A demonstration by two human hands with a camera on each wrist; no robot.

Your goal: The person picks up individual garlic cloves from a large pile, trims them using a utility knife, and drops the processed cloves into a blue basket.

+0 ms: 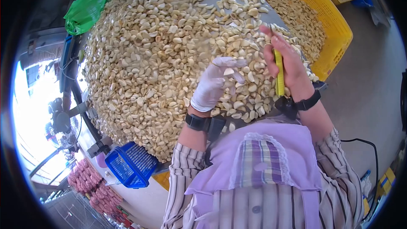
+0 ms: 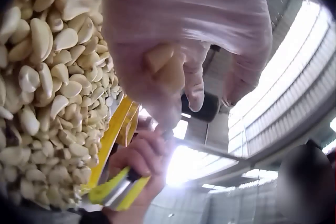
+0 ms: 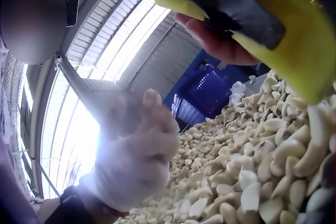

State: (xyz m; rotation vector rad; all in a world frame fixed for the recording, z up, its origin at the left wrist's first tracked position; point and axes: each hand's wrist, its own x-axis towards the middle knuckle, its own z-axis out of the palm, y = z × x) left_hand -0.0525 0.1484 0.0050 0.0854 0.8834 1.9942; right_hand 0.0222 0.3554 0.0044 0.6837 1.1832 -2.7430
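A large heap of peeled garlic cloves (image 1: 144, 63) covers the work table. Over its near side is my left hand (image 1: 212, 85), in a thin white glove, holding garlic cloves (image 2: 170, 74) against its bent fingers. My bare right hand (image 1: 292, 63) grips a yellow-handled utility knife (image 1: 279, 74), to the right of the left hand and above the heap's right edge. In the right wrist view the yellow handle (image 3: 310, 45), with its dark grey inset, stands large in front of the cloves. The knife's blade is mostly hidden by the fingers.
A yellow crate (image 1: 339, 29) holding more cloves stands along the right side. A blue basket (image 1: 129, 165) sits at the table's lower left edge, with a green bag (image 1: 87, 10) at upper left. Beyond the left edge is a fan (image 1: 61, 129).
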